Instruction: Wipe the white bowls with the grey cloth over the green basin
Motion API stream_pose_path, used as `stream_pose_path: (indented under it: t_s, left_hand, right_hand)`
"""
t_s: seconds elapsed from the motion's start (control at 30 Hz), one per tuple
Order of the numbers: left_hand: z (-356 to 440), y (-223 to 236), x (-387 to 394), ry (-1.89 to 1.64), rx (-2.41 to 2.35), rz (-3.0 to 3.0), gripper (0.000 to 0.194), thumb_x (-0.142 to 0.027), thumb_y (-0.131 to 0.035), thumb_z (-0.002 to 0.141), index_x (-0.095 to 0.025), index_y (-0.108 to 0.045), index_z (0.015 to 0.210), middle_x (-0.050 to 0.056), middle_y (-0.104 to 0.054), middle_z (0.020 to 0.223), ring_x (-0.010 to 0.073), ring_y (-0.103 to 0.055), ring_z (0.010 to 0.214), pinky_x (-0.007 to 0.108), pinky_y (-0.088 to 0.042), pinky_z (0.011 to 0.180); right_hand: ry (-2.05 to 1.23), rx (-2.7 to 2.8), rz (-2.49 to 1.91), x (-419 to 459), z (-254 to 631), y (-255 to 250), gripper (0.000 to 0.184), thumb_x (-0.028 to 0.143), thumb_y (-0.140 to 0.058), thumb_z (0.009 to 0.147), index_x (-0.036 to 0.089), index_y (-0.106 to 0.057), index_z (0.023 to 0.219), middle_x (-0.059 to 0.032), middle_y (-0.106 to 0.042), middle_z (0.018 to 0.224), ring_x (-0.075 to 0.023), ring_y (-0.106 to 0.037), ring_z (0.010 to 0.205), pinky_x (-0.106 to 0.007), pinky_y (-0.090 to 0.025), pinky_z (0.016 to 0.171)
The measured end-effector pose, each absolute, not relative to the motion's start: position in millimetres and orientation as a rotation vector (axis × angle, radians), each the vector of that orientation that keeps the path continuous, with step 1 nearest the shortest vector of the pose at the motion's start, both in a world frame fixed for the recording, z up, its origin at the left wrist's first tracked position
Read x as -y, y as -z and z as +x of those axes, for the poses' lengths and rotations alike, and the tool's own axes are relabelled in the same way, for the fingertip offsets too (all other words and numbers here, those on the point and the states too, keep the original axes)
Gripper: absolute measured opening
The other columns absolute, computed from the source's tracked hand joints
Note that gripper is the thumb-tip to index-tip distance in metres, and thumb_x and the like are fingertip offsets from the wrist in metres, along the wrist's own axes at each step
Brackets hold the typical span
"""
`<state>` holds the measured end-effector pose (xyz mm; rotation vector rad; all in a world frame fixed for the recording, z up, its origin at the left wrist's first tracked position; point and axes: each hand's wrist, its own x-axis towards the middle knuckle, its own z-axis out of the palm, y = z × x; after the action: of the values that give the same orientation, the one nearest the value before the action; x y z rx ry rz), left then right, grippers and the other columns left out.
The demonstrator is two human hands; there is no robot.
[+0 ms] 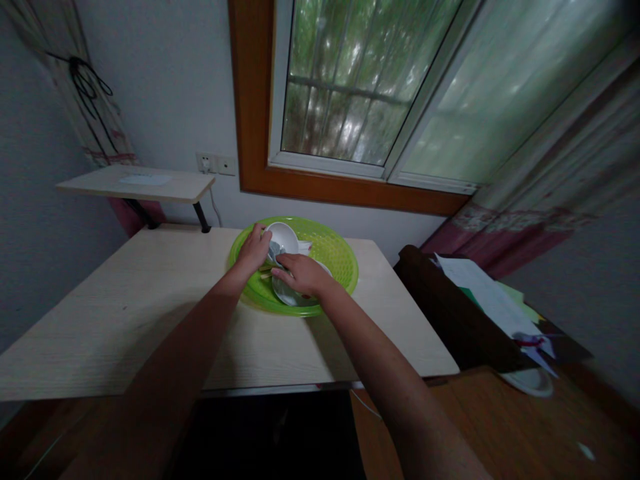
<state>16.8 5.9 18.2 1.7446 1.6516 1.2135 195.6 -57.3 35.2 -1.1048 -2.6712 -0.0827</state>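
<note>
The left hand [255,250] gripped a white bowl [283,235] by its rim, tilted inside a green basket [346,259] on the desk [150,287]. The right hand [306,272] reached fingers toward the bowl's near side, by something greyish [275,249]; whether it was closed on that could not be told. A plate [290,298] lay in the basket, partly beneath the right hand.

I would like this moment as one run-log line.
left hand: on bowl rim | right hand: at bowl, over plate | basket: on table
</note>
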Motion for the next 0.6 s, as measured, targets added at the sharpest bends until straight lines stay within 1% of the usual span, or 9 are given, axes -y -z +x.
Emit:
stream_pose_path:
  t_s: [0.07,0.2,0.37,0.43,0.5,0.6]
  left_hand:
    - [16.5,-17.0,-5.7,-1.226,-1.637,1.749,0.033,-0.040,-0.038,0.093,-0.024,-0.056,0.116,0.012,-0.067,0.122,0.0292,-0.061,0.117,0.041,-0.045,0.102]
    - [16.3,-16.4,-5.5,-1.241,-1.632,1.736,0.034,-0.041,-0.038,0.094,-0.023,-0.056,0.117,0.013,-0.066,0.122,0.0294,-0.061,0.117,0.042,-0.045,0.103]
    - [16.5,-17.3,-7.2,-1.226,-1.630,1.725,0.035,-0.042,-0.038,0.094,-0.023,-0.055,0.118,0.014,-0.066,0.122,0.0302,-0.061,0.117,0.043,-0.045,0.103]
    - [16.7,-18.0,-7.6,-1.218,-1.630,1.718,0.035,-0.041,-0.038,0.094,-0.023,-0.055,0.118,0.013,-0.066,0.121,0.0302,-0.061,0.116,0.043,-0.045,0.101]
    - [17.1,-19.3,-6.9,-1.213,-1.621,1.716,0.035,-0.041,-0.038,0.094,-0.023,-0.055,0.118,0.013,-0.067,0.119,0.0298,-0.062,0.114,0.042,-0.046,0.099]
    - [17.8,-21.4,-4.8,-1.212,-1.601,1.716,0.032,-0.041,-0.038,0.094,-0.024,-0.056,0.115,0.010,-0.067,0.111,0.0283,-0.063,0.106,0.040,-0.047,0.094]
  right_hand:
    - [0.003,2.636,-1.079,57.0,195.5,-33.1,0.045,0.050,-0.035,0.108,0.016,-0.061,0.122,-0.0119,-0.072,0.119,-0.0216,-0.068,0.105,-0.030,-0.044,0.091]
    - [-0.052,2.616,-1.075,56.1,195.1,-31.6,0.047,0.053,-0.034,0.108,0.017,-0.061,0.121,-0.0115,-0.072,0.118,-0.0215,-0.068,0.105,-0.029,-0.044,0.089]
    - [0.063,2.648,-1.218,55.1,195.1,-37.0,0.058,0.059,-0.029,0.107,0.017,-0.070,0.107,-0.0112,-0.076,0.106,-0.0213,-0.070,0.097,-0.029,-0.045,0.085]
    - [0.140,2.639,-1.280,53.6,195.6,-38.4,0.062,0.056,-0.025,0.108,0.017,-0.073,0.101,-0.0115,-0.077,0.103,-0.0213,-0.071,0.098,-0.030,-0.045,0.090]
    - [0.206,2.611,-1.320,51.5,196.3,-38.0,0.062,0.050,-0.023,0.110,0.017,-0.075,0.099,-0.0112,-0.078,0.103,-0.0210,-0.071,0.101,-0.033,-0.042,0.100]
    - [0.270,2.547,-1.333,48.4,197.9,-34.8,0.060,0.046,-0.023,0.111,0.018,-0.076,0.105,-0.0107,-0.077,0.110,-0.0210,-0.068,0.112,-0.040,-0.032,0.116]
